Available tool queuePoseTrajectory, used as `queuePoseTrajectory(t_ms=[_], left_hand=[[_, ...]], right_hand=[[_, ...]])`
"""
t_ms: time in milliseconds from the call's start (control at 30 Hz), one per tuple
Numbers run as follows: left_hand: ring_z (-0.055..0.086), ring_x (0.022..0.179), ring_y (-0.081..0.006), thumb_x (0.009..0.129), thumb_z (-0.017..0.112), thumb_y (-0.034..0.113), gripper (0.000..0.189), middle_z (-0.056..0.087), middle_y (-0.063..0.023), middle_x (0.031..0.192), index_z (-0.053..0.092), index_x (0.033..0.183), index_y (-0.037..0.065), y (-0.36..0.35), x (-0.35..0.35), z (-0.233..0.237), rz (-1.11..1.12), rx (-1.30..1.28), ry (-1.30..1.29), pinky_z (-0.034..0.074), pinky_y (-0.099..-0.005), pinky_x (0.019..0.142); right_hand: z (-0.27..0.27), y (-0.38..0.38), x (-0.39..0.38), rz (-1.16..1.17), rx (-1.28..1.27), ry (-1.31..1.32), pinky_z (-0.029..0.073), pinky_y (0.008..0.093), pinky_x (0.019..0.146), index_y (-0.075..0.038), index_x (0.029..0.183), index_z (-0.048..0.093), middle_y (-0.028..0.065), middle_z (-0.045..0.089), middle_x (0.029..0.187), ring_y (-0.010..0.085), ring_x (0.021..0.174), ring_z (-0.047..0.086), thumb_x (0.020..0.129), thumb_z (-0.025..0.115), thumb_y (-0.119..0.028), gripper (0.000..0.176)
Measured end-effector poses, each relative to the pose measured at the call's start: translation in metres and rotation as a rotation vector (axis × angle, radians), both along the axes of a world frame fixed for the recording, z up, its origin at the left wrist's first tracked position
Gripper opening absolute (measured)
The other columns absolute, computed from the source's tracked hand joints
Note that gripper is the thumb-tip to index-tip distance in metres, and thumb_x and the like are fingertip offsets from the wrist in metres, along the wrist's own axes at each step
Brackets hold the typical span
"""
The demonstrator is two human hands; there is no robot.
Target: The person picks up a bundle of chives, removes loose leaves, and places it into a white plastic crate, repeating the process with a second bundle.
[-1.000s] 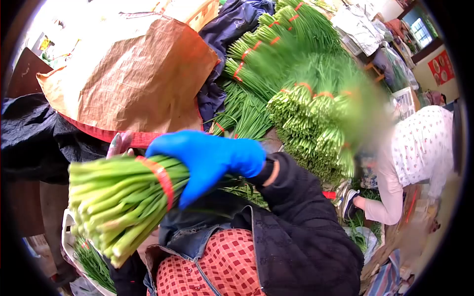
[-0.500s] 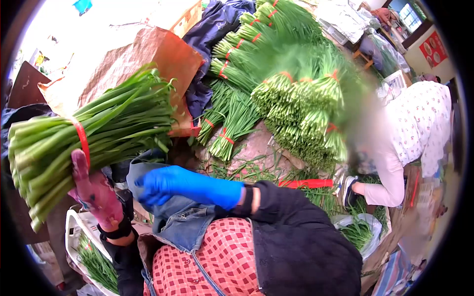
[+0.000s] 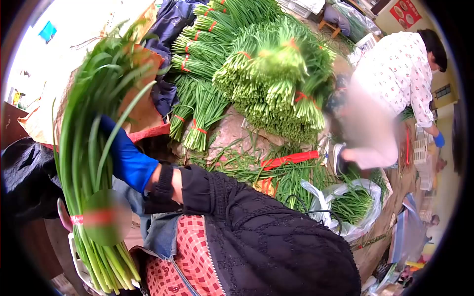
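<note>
A tied bunch of garlic chives [image 3: 81, 158] stands nearly upright at the left, its pale stems down and its long leaves bending over at the top. A red band circles it low down. My left hand [image 3: 64, 214], in a pink glove, grips the bunch near the band; only a finger shows, the rest being hidden by stems and a blurred patch. My right hand [image 3: 129, 159], in a blue glove, reaches in against the leaves. Its fingers are hidden behind them, so I cannot see how far they close.
Banded chive bunches [image 3: 269, 84] are piled ahead. Loose leaves and a red strip [image 3: 290, 160] lie on the ground. A clear plastic bag [image 3: 363, 202] holds more greens. At the right a person [image 3: 395, 74] bends over, one hand [image 3: 439, 139] blue-gloved. An orange sack [image 3: 148, 118] lies behind the bunch.
The bunch has turned from lying sideways to nearly upright, stems now pointing down. My right hand has moved left and up to its leaves. The view has shifted; the other person has moved.
</note>
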State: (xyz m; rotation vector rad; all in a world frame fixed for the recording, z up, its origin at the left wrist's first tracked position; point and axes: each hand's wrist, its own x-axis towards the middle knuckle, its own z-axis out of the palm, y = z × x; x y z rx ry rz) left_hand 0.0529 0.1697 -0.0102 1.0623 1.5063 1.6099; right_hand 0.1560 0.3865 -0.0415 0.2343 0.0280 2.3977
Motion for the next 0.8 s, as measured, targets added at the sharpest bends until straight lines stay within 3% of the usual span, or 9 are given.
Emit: queuePoseTrajectory(t_ms=[167, 200, 300, 367, 400, 500, 633, 700, 800], left_hand=[[0.055, 0.118, -0.0248, 0.095, 0.056, 0.023, 0.052, 0.053, -0.0130, 0.133, 0.040, 0.141, 0.003, -0.011, -0.051, 0.022, -0.099, -0.325, -0.217, 0.042, -0.0416, 0.103], [0.057, 0.116, -0.0244, 0.095, 0.055, 0.032, 0.057, 0.056, -0.0131, 0.130, 0.040, 0.141, 0.001, -0.001, -0.042, 0.023, -0.078, -0.205, -0.299, 0.041, -0.0402, 0.103], [0.044, 0.131, -0.0248, 0.096, 0.049, 0.043, 0.067, 0.042, -0.0138, 0.145, 0.033, 0.146, 0.001, 0.012, -0.042, 0.027, -0.511, -0.050, -0.223, 0.034, -0.0393, 0.110], [0.037, 0.136, -0.0245, 0.096, 0.048, 0.046, 0.072, 0.034, -0.0128, 0.151, 0.028, 0.148, 0.001, 0.012, -0.041, 0.026, -0.446, -0.110, 0.069, 0.029, -0.0379, 0.112], [0.037, 0.136, -0.0240, 0.090, 0.053, 0.052, 0.083, 0.034, -0.0127, 0.150, 0.025, 0.149, 0.000, 0.018, -0.049, 0.022, -0.242, -0.228, 0.145, 0.029, -0.0364, 0.112], [0.044, 0.129, -0.0256, 0.076, 0.071, 0.047, 0.100, 0.040, -0.0141, 0.145, 0.023, 0.150, 0.000, 0.063, -0.005, 0.050, -0.196, -0.240, 0.077, 0.035, -0.0374, 0.108], [0.059, 0.108, -0.0196, 0.082, 0.068, 0.026, 0.070, 0.058, -0.0096, 0.124, 0.039, 0.142, 0.002, 0.108, 0.005, 0.074, -0.181, -0.283, -0.007, 0.046, -0.0328, 0.095], [0.062, 0.098, -0.0164, 0.086, 0.063, 0.016, 0.046, 0.063, -0.0060, 0.112, 0.052, 0.129, 0.003, 0.120, -0.004, 0.073, -0.074, -0.341, -0.006, 0.050, -0.0311, 0.088], [0.063, 0.094, -0.0154, 0.086, 0.063, 0.018, 0.045, 0.063, -0.0054, 0.110, 0.052, 0.128, 0.004, 0.123, -0.035, 0.053, -0.095, -0.310, -0.006, 0.052, -0.0304, 0.084]], right_hand=[[0.028, 0.004, -0.009, -0.198, 0.092, -0.266, 0.056, 0.0323, 0.075, -0.006, 0.106, 0.066, 0.0078, 0.070, 0.092, 0.0174, 0.079, 0.067, 0.084, 0.069, -0.022, 0.027], [0.030, 0.003, -0.012, -0.134, 0.082, -0.287, 0.056, 0.0341, 0.073, -0.004, 0.107, 0.065, 0.0076, 0.069, 0.091, 0.0187, 0.077, 0.067, 0.081, 0.072, -0.014, 0.029], [0.039, -0.014, -0.016, -0.302, -0.003, -0.459, 0.056, 0.0346, 0.070, -0.002, 0.107, 0.064, 0.0083, 0.069, 0.090, 0.0197, 0.075, 0.067, 0.080, 0.071, -0.009, 0.029], [0.029, -0.004, -0.021, -0.263, 0.073, -0.483, 0.056, 0.0354, 0.071, -0.002, 0.109, 0.063, 0.0091, 0.069, 0.093, 0.0203, 0.076, 0.067, 0.079, 0.071, -0.006, 0.031], [0.021, 0.004, -0.030, -0.277, 0.103, -0.452, 0.056, 0.0354, 0.070, -0.002, 0.108, 0.062, 0.0086, 0.068, 0.092, 0.0202, 0.076, 0.066, 0.079, 0.071, -0.006, 0.031], [0.021, 0.021, -0.042, -0.321, 0.160, -0.428, 0.054, 0.0349, 0.071, -0.002, 0.108, 0.061, 0.0082, 0.068, 0.092, 0.0202, 0.077, 0.065, 0.079, 0.070, -0.005, 0.031], [0.033, 0.035, -0.042, -0.375, 0.273, -0.512, 0.053, 0.0337, 0.076, 0.000, 0.112, 0.058, 0.0082, 0.066, 0.097, 0.0206, 0.084, 0.063, 0.081, 0.070, -0.006, 0.034], [0.045, 0.037, -0.039, -0.511, 0.270, -0.589, 0.053, 0.0336, 0.079, -0.001, 0.118, 0.053, 0.0085, 0.064, 0.104, 0.0203, 0.088, 0.062, 0.081, 0.072, -0.006, 0.042], [0.034, 0.051, -0.030, -0.455, 0.483, -0.464, 0.051, 0.0330, 0.084, -0.002, 0.123, 0.049, 0.0090, 0.062, 0.109, 0.0192, 0.096, 0.060, 0.081, 0.076, -0.012, 0.051]])
